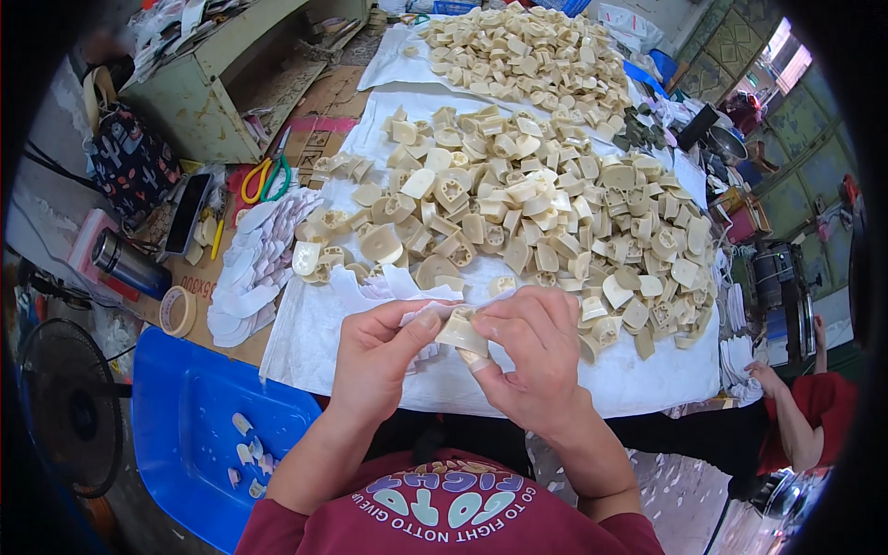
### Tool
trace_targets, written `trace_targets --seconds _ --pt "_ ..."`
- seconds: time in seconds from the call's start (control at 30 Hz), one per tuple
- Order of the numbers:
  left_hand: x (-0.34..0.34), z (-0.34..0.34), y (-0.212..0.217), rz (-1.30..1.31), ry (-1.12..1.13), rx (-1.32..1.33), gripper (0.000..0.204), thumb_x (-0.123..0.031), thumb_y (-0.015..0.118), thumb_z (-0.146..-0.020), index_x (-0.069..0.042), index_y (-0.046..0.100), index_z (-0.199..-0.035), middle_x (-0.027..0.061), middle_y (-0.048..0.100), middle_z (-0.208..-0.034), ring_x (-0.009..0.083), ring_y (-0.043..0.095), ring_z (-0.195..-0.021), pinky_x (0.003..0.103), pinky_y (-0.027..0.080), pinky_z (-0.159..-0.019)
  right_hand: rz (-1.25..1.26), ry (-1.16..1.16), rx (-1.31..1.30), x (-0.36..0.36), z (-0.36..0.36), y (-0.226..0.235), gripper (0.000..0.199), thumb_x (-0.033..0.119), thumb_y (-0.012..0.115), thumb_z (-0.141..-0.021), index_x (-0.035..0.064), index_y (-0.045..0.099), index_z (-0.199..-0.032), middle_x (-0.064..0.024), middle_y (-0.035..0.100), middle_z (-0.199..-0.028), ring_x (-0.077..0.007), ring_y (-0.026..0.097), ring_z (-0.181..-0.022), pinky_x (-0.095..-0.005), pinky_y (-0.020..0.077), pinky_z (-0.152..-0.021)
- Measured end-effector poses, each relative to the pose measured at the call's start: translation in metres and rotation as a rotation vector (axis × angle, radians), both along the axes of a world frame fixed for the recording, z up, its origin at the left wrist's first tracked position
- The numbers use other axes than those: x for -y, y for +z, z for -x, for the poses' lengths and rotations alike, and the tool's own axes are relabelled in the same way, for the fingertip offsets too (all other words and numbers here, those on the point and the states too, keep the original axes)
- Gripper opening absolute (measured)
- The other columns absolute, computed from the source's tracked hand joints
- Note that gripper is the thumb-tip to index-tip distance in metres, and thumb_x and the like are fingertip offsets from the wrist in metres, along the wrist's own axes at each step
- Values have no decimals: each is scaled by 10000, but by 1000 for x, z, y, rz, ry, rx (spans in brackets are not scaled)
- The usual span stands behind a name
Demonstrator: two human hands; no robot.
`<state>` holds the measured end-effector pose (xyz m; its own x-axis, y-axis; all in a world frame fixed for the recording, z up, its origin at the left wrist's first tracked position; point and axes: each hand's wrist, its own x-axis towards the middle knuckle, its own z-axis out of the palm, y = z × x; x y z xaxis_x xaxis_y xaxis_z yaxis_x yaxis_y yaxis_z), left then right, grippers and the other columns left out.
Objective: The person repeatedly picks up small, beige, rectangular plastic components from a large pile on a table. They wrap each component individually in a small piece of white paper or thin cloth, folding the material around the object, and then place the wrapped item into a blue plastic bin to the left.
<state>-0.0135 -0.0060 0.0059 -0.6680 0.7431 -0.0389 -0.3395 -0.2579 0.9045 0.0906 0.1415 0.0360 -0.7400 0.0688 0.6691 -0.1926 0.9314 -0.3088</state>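
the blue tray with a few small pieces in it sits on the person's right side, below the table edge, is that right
Not quite: the blue tray is on the person's left side, not the right. It does hold a few small pieces and sits below the table edge, as the head view shows.

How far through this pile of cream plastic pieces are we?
Early, it seems. A few finished pieces lie in the blue bin. The left hand and right hand hold one cream piece with a white sticker. A large heap waits on the white sheet, plus another behind.
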Motion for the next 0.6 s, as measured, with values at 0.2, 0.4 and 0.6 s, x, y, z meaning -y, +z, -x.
trace_targets --seconds 0.2,0.4,0.6 --pt "1 -1 -5 93 -92 229 322 -177 571 -943 50 621 -1166 131 660 -1111 164 620 -1001 314 469 -916 -53 -52 149 0 -4 3 305 96 691 -604 50 597 -890 -68 569 -858 -266 528 -873 -405 362 -804" --pt "8 1 -12 236 -197 -102 335 -180 549 -965 6 591 -1241 61 665 -1078 89 591 -949 247 458 -839 -61 -10 227 -5 -2 -3 291 80 690 -602 48 594 -874 -69 556 -830 -268 525 -846 -404 367 -794" --pt "1 19 -3 148 -276 4 409 -48 626 -873 26 546 -1267 52 653 -974 89 584 -880 239 452 -804 -37 149 85 -17 -1 -11 274 65 707 -612 46 596 -863 -66 586 -840 -259 545 -818 -393 388 -760"
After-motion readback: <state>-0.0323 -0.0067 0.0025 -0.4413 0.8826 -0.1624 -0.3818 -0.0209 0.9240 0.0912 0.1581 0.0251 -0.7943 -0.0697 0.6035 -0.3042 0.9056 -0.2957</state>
